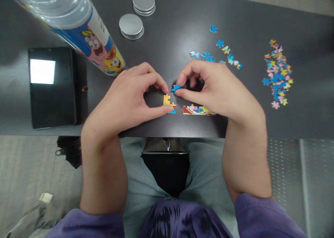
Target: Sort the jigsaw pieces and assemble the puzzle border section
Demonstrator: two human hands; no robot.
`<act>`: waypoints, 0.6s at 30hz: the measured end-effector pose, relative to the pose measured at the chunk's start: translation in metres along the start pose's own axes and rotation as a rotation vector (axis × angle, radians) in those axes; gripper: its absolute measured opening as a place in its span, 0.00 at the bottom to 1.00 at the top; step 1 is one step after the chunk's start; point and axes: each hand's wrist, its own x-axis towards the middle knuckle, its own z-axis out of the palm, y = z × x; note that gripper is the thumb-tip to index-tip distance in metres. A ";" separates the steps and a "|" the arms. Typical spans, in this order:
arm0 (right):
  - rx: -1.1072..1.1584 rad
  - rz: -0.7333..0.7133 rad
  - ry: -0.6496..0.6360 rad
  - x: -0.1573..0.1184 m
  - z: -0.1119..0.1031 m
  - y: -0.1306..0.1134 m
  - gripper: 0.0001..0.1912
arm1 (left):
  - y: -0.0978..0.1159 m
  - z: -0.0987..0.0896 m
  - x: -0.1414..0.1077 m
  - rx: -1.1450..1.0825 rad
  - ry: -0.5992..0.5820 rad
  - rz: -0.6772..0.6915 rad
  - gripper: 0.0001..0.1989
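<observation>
Between the thumb and index finger of my left hand is a small joined section of puzzle, mostly yellow with a red and blue lower edge, lying on the table. My right hand pinches a blue puzzle piece just to the right of that section, apart from it. Below my right hand lies a joined strip of puzzle in red, pink, blue and yellow; its right end is partly covered by the hand. A small gap separates the strip from the left section.
Loose blue and mixed pieces lie beyond my right hand, and a pile of pieces is at the right. Two round metal tins stand at the back. A clear-topped cartoon canister and a black tablet are on the left.
</observation>
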 end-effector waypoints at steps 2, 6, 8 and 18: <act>0.067 -0.015 -0.005 -0.001 0.000 0.001 0.13 | -0.001 0.000 0.000 -0.001 0.003 0.003 0.12; 0.153 0.020 -0.028 -0.003 -0.001 -0.001 0.11 | -0.003 0.001 0.001 -0.023 0.015 0.018 0.10; 0.156 0.054 -0.042 -0.004 -0.002 -0.003 0.08 | -0.003 0.002 0.001 -0.032 0.028 0.017 0.09; 0.020 0.167 -0.013 -0.004 -0.005 -0.011 0.07 | 0.007 0.000 0.002 -0.030 0.030 -0.037 0.09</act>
